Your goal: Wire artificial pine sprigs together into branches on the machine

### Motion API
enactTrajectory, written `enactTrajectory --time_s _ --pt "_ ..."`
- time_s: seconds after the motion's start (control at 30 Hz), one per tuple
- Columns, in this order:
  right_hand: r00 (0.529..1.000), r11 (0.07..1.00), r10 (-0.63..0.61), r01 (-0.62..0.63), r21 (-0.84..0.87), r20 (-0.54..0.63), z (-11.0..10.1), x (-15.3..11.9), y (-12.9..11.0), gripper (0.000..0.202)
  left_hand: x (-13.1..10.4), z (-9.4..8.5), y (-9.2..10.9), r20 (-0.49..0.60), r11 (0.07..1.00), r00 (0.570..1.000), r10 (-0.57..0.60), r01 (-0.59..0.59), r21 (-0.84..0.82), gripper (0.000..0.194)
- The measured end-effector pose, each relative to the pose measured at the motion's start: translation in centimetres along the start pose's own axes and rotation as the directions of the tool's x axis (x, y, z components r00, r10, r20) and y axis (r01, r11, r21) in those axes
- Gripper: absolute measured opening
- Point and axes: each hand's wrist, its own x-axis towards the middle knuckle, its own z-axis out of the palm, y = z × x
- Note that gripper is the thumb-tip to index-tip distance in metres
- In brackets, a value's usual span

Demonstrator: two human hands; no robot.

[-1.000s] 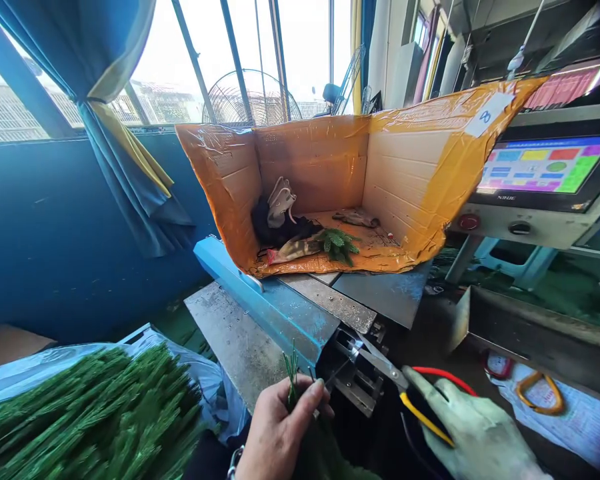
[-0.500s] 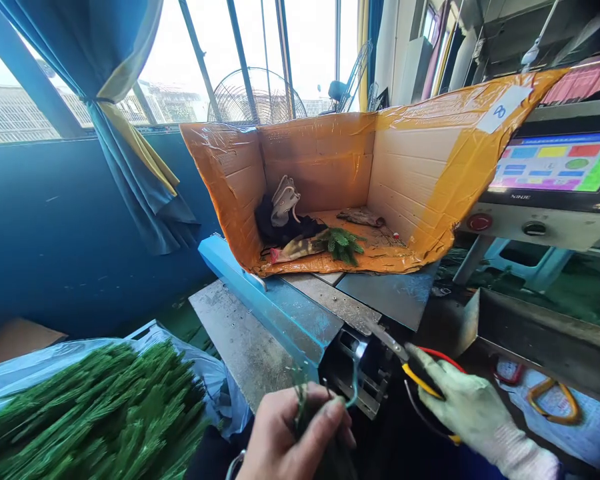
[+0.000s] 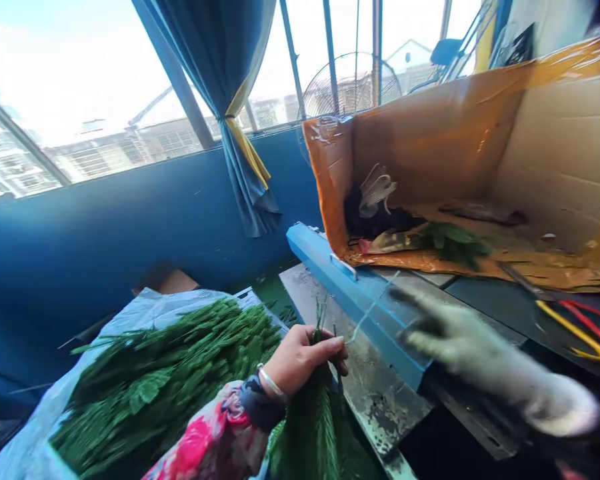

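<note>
My left hand [image 3: 300, 357] is closed around a bundle of green artificial sprigs [image 3: 313, 427], whose tips stick up above my fingers. A thin pale wire [image 3: 373, 312] runs up and to the right from that hand. My right hand [image 3: 460, 340] wears a pale glove and is blurred. It hovers over the blue metal rail [image 3: 345, 283] with its fingers spread and nothing in it. The pliers with yellow and red handles [image 3: 573, 323] lie on the machine top to the right, apart from the glove.
A large pile of green sprigs [image 3: 170, 360] lies on clear plastic at the lower left. An orange-taped cardboard box [image 3: 430, 140] lies open on its side behind the rail, with cloth and a sprig inside. A worn steel plate [image 3: 365, 380] lies beside the rail. A blue wall, a curtain and a fan stand behind.
The view has swung left. My right hand has let go of the pliers and moved left toward the bundle. My left hand has drawn the sprigs back from the machine's jaws.
</note>
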Motion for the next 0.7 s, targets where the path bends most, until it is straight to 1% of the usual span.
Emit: enactTrajectory --time_s 0.03,0.07,0.1,0.13,0.17,0.2,0.3,0.33,0.37,0.4,0.43,0.47,0.5,0.57,0.6,0.67,0.7 --pt "0.977 0.985 -0.057 0.021 0.171 0.204 2.6 0.3 -2.2 0.068 -0.1 -0.2 -1.0 -0.016 0.999 1.0 -0.015 0.014 -0.047 0.029" --pt "0.956 0.965 -0.118 0.047 0.257 0.268 4.9 0.5 -3.9 0.062 -0.2 -0.5 -1.9 -0.038 0.995 0.999 -0.031 0.027 -0.092 0.03" --pt "0.945 0.957 -0.141 0.053 0.286 0.294 6.9 0.6 -5.0 0.045 -0.4 -0.8 -2.8 -0.063 0.991 0.997 -0.045 0.036 -0.131 0.032" --pt "0.949 0.958 -0.132 0.048 0.283 0.285 8.4 0.5 -5.5 0.03 -0.6 -1.1 -3.6 -0.086 0.985 0.995 -0.053 0.038 -0.167 0.033" --pt "0.959 0.965 -0.109 0.039 0.26 0.263 9.4 0.4 -5.6 0.024 -0.8 -1.5 -4.4 -0.105 0.98 0.993 -0.054 0.033 -0.198 0.034" --pt "0.971 0.973 -0.075 0.021 0.23 0.228 10.1 0.2 -5.3 0.025 -1.0 -2.0 -5.1 -0.119 0.974 0.992 -0.052 0.024 -0.225 0.035" --pt "0.999 0.979 -0.028 0.018 0.201 0.046 10.4 0.1 -4.5 0.021 -1.4 -3.1 -6.6 -0.136 0.957 0.99 -0.039 -0.002 -0.289 0.036" --pt "1.0 0.976 -0.018 0.017 0.216 0.001 10.3 0.2 -4.7 0.026 -1.5 -3.4 -7.0 -0.134 0.956 0.99 -0.037 -0.004 -0.294 0.035" --pt "1.0 0.969 -0.007 0.009 0.248 -0.007 10.3 0.5 -5.1 0.038 -1.4 -3.7 -7.2 -0.131 0.957 0.991 -0.033 -0.006 -0.289 0.034" --pt "0.999 0.958 0.0 -0.01 0.287 0.035 10.3 0.9 -5.7 0.053 -1.3 -4.0 -7.2 -0.127 0.963 0.992 -0.022 -0.013 -0.269 0.033" --pt "0.993 0.948 0.002 -0.038 0.316 0.114 10.5 1.5 -6.4 0.066 -1.0 -4.3 -7.0 -0.125 0.972 0.992 -0.004 -0.026 -0.235 0.032" --pt "0.981 0.943 -0.009 -0.057 0.329 0.196 10.8 2.1 -7.2 0.073 -0.8 -4.8 -6.7 -0.123 0.981 0.992 0.022 -0.045 -0.19 0.032" --pt "0.964 0.943 -0.03 -0.061 0.328 0.266 11.2 2.8 -7.8 0.068 -0.5 -5.5 -6.1 -0.11 0.988 0.993 0.048 -0.063 -0.142 0.032" --pt "0.941 0.951 -0.045 -0.063 0.302 0.337 12.2 3.6 -8.7 0.035 -0.1 -7.2 -4.8 -0.025 0.996 0.997 0.075 -0.076 -0.044 0.032" --pt "0.932 0.956 -0.033 -0.075 0.282 0.36 12.6 3.7 -8.8 0.022 -0.1 -8.1 -4.2 0.047 0.998 0.997 0.064 -0.064 0.003 0.032" --pt "0.909 0.968 0.004 -0.108 0.227 0.416 13.2 2.6 -8.1 0.021 -0.6 -9.6 -3.8 0.173 0.99 0.985 0.011 -0.034 0.135 0.03" --pt "0.892 0.977 0.026 -0.119 0.179 0.451 13.3 1.5 -7.2 0.02 -1.0 -10.0 -4.2 0.208 0.977 0.978 -0.033 -0.012 0.211 0.028"
